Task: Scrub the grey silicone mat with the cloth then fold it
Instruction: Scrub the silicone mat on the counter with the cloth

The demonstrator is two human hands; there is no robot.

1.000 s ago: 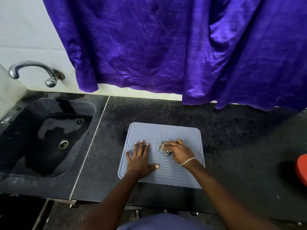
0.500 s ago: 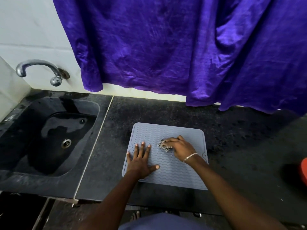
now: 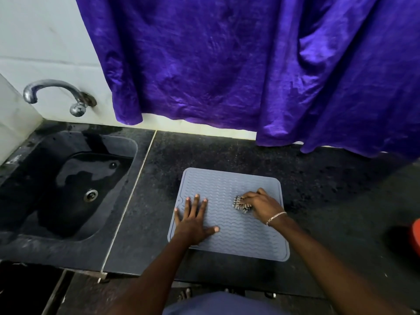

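The grey silicone mat (image 3: 229,185) with a wavy ribbed surface lies flat on the dark countertop (image 3: 329,185). My left hand (image 3: 193,220) presses flat on the mat's left part, fingers spread and straight. My right hand (image 3: 261,204) sits on the mat's right half, fingers curled round a small bunched checked cloth (image 3: 241,203). The cloth touches the mat, and much of it is hidden under my fingers. A thin bracelet circles my right wrist.
A black sink (image 3: 75,189) with a drain lies to the left, under a chrome tap (image 3: 56,94). A purple curtain (image 3: 250,64) hangs along the back wall. Something red (image 3: 416,237) shows at the right edge. The counter's front edge runs just below the mat.
My right hand with the cloth has slid to the right across the mat, away from my left hand. My left hand has stayed pressed in place. The camera has shifted slightly.
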